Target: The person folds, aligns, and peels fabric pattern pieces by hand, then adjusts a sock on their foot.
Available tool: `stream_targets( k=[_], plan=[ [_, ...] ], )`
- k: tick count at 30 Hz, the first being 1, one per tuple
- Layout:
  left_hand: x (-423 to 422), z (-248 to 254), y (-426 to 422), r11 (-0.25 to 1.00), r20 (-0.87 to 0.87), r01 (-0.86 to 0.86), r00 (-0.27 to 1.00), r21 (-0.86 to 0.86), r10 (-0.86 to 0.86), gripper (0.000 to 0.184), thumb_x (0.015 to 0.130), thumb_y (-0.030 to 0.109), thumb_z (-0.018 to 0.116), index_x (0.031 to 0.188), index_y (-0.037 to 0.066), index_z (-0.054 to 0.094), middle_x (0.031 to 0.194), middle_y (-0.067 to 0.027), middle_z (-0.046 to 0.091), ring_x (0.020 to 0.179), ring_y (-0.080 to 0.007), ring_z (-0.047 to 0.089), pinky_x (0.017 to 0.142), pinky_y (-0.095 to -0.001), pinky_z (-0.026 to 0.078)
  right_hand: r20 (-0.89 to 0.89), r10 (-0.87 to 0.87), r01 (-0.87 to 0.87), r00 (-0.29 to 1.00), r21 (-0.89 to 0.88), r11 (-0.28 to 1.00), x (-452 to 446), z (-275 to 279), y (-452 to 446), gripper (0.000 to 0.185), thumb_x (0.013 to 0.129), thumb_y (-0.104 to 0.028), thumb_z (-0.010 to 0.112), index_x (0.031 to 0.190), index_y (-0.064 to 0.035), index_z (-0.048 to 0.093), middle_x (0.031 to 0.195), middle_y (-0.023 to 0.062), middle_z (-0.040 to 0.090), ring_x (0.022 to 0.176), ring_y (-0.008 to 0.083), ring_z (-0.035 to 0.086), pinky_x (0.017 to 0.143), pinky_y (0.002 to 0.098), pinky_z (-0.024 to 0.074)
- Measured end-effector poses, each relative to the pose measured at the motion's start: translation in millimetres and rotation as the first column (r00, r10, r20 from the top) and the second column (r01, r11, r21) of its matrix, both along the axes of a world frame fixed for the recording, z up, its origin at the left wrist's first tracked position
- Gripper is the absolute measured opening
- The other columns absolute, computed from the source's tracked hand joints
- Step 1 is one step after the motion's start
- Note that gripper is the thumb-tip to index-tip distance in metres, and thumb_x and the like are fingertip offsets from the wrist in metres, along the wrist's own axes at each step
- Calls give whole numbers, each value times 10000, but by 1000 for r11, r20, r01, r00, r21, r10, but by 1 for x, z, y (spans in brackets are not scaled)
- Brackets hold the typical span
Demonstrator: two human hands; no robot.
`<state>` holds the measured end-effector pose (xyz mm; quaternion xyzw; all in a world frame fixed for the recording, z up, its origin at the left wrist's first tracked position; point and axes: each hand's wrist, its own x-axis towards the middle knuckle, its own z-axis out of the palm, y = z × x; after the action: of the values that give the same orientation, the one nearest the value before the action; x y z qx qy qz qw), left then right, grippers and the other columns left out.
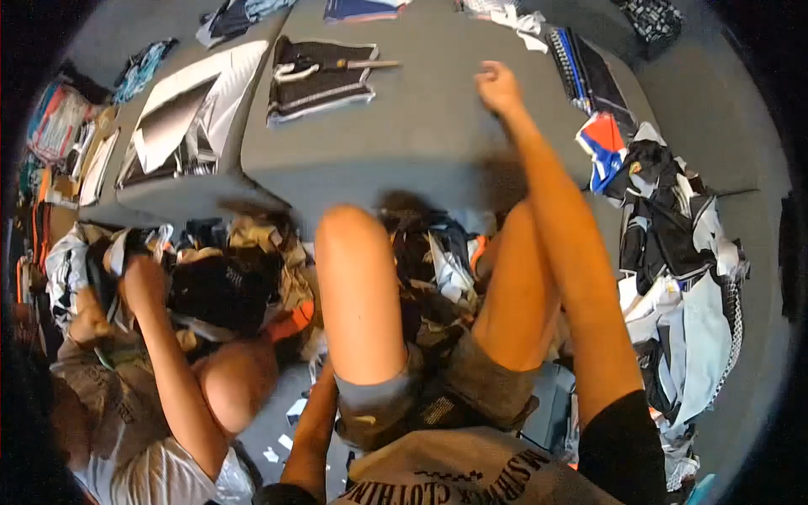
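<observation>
My right hand [499, 86] is stretched out over the grey padded surface [404, 114], with its fingers curled in. Whether anything is between them I cannot make out. My left forearm [313, 433] reaches down beside my thigh, and the left hand itself is hidden. A pair of scissors [341, 65] with pale handles lies on a folded dark cloth [316, 97] with light edging, left of my right hand. To the right of that hand are dark and blue patterned cloth pieces [581, 71] and a red, white and blue cloth [603, 139].
A co-worker sits at left, with a hand [143, 282] near a dark cloth [223, 286]. White and dark sheets [198, 109] lie on the neighbouring grey section. A heap of cloth scraps [677, 244] fills the right side. More scraps [450, 265] lie below, around my legs.
</observation>
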<state>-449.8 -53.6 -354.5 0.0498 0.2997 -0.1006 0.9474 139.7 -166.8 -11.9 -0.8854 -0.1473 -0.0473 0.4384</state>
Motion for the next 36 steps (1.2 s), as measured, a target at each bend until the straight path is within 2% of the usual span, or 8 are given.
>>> stream_targets(
  k=[8,10,12,15,20,25,29,36],
  plan=[
    [-6,61,-39,973,-107,119,989,196,-100,501,935,333,443,1303,-5,466,1241,-118,550,1098,-208,518,955,-316,375,-188,297,-288,936,74,955,-29,-7,-136,190,843,-116,559,981,-22,650,796,58,634,628,108,548,546,212,428],
    [-31,78,-24,951,-84,194,980,241,-178,498,933,332,449,1300,-4,469,1236,-120,554,1085,-208,524,940,-318,386,-316,200,-298,927,-302,905,-51,11,-165,180,843,-134,560,940,-19,659,778,57,634,633,119,562,558,221,447],
    [-16,94,-18,911,-43,285,958,298,-285,496,931,331,455,1297,-4,472,1230,-121,557,1071,-207,530,926,-319,398,-573,210,-467,792,-348,813,-59,52,-191,177,839,-125,542,930,-25,657,771,51,636,622,131,571,559,231,459],
    [7,120,-16,835,-13,358,921,418,-388,493,928,329,465,1292,-2,476,1223,-124,561,1051,-206,539,905,-322,415,-524,90,-438,847,-592,676,34,39,-249,177,812,-102,542,930,-34,655,762,45,631,597,133,554,552,240,451],
    [-49,173,-43,692,-69,385,896,610,-438,487,922,326,480,1284,0,484,1209,-127,569,1017,-204,553,869,-326,443,-104,258,-276,961,-463,842,-39,118,-237,196,783,-83,545,933,-20,653,758,46,624,584,134,537,549,249,443],
    [-26,249,-65,511,-144,366,895,778,-422,482,917,324,496,1276,2,492,1196,-131,576,984,-203,568,834,-330,472,-171,181,-244,969,-505,828,-28,113,-275,263,762,-80,565,1010,-21,631,774,63,619,591,139,536,548,264,439],
    [-27,363,-76,515,-170,373,901,771,-399,544,916,364,470,1322,2,444,1271,-127,525,1130,-222,494,965,-316,368,-362,34,-133,931,-252,958,-9,100,-310,262,760,-74,548,1005,-19,623,748,92,614,557,164,546,498,278,438],
    [-25,389,-88,559,-283,399,916,727,-285,637,885,419,508,1344,-12,411,1335,-128,470,1221,-240,427,1013,-306,325,-212,-246,242,946,-45,969,16,45,-320,177,787,-149,519,790,-19,640,661,105,638,410,171,546,330,245,364]
  ],
)
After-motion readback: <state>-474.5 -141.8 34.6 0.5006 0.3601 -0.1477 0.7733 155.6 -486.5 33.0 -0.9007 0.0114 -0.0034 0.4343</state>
